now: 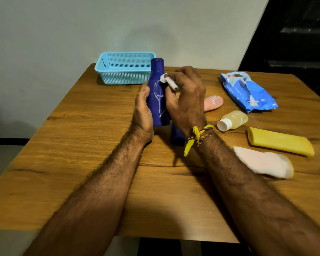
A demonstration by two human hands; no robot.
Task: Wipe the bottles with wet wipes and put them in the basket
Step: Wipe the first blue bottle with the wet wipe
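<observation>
A dark blue bottle (pixel 156 84) with white scribbles on its side is held upright above the table. My left hand (pixel 143 106) grips its lower body from the left. My right hand (pixel 187 95) pinches a white wet wipe (pixel 168 81) against the bottle's upper part. A second dark blue bottle (pixel 176 135) lies partly hidden under my right wrist. The light blue perforated basket (pixel 126 78) stands at the back left and looks to hold no bottles.
To the right on the wooden table (pixel 81 145) lie a blue wet wipes pack (pixel 248 91), a pink bottle (pixel 213 102), a clear yellowish bottle with white cap (pixel 233 120), a yellow bottle (pixel 281 141) and a pale pink-white bottle (pixel 264 161).
</observation>
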